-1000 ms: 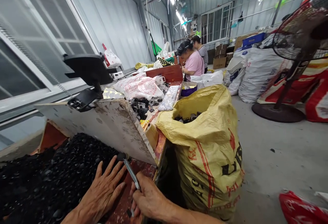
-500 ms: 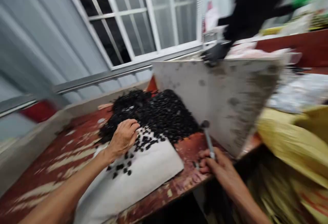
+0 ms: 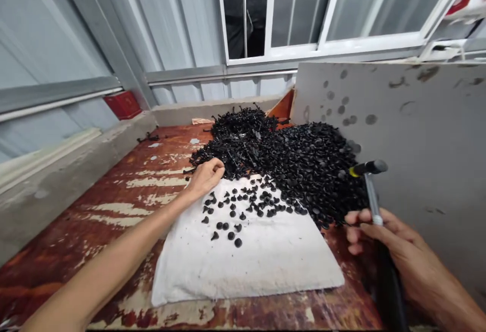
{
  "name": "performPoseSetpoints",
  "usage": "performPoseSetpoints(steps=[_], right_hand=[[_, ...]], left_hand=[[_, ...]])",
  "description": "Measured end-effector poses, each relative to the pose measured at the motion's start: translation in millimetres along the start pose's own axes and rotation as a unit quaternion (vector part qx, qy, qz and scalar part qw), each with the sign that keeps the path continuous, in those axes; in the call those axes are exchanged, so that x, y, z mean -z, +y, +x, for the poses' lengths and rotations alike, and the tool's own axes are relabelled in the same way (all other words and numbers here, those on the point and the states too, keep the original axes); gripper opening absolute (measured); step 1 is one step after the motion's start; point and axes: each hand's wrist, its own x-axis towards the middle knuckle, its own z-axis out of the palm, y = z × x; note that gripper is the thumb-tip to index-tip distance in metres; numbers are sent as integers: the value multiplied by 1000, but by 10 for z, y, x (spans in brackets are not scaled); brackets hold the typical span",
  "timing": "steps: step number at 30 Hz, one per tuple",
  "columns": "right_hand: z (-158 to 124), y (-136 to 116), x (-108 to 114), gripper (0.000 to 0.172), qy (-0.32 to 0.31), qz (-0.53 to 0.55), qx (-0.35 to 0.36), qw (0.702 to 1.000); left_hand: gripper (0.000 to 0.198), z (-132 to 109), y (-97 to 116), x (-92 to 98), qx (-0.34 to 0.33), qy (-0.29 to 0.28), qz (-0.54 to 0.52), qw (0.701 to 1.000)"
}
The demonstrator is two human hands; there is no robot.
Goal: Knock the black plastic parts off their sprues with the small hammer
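Room: A corrugated metal wall (image 3: pixel 178 28) runs from 9 to 12 o'clock, with a white-framed window (image 3: pixel 319 8) at 1 o'clock and a small red box (image 3: pixel 123 105) at 10 o'clock.

Bench: A worn, red-painted wooden tabletop (image 3: pixel 114 205) spreads across the view, its paint flaking. A low grey rim (image 3: pixel 76 170) bounds it at 9 o'clock. A stained grey board (image 3: pixel 425 119) stands upright at 2 to 3 o'clock, apparently to stop the pile sliding off that side.

Pile: A heap of small black plastic fasteners (image 3: pixel 304 170) lies at 12 o'clock, banked against the board.

Pad: A folded white cloth pad (image 3: pixel 246 266) lies flat at 6 o'clock, probably to spread parts out against a pale ground. Loose fasteners (image 3: pixel 235 225) dot it.

Left hand: The left hand (image 3: pixel 207 177) is curled closed at the heap's near edge, touching it; whether it holds a fastener is hidden.

Right hand: The right hand (image 3: pixel 395 241) clenches a small hammer (image 3: pixel 374 195), head up, just beside the heap.
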Motion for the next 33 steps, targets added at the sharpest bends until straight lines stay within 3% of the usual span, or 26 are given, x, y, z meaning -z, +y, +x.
performPoseSetpoints(steps=[4, 8, 11, 15, 19, 24, 28, 33], right_hand=[[-139, 156, -188, 34, -49, 48, -34, 997], [-169, 315, -199, 33, -51, 59, -40, 996], [-149, 371, -154, 35, -42, 74, -65, 994], [-168, 363, -153, 42, -13, 92, -70, 993], [-174, 367, -152, 39, -37, 64, -61, 995], [-117, 449, -75, 36, -48, 52, -59, 996], [-99, 498, -12, 32, -60, 37, -64, 996], [-124, 451, -54, 32, -53, 24, -66, 996]], left_hand=[[35, 189, 306, -129, 60, -11, 30, 998], [35, 299, 419, -271, 85, -25, 28, 996], [33, 369, 360, -298, 93, -37, -7, 995], [20, 447, 190, -195, 121, -42, -74, 989], [12, 418, 100, -92, 120, -25, -91, 988], [37, 356, 221, -198, 99, -13, -40, 994], [44, 470, 290, -331, 109, 7, -18, 994], [36, 644, 120, -174, 129, 9, -69, 989]])
